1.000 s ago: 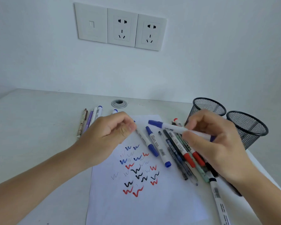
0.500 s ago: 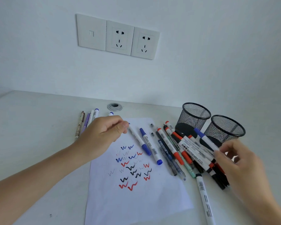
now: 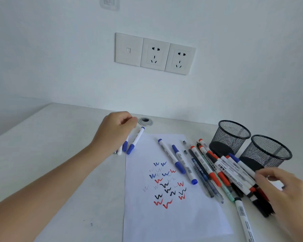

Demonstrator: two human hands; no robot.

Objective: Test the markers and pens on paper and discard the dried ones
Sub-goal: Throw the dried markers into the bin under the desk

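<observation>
Our left hand (image 3: 115, 131) curls over pens (image 3: 122, 149), a blue marker (image 3: 136, 140) just right of it; grip unclear. Our blurred right hand (image 3: 283, 191) meets the pile (image 3: 222, 170); grasp unclear too.

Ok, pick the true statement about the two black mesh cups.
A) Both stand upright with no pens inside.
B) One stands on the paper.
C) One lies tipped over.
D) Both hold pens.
A: the left mesh cup and the right mesh cup both stand upright on the desk, off the paper, and the pens lie outside them.
</observation>
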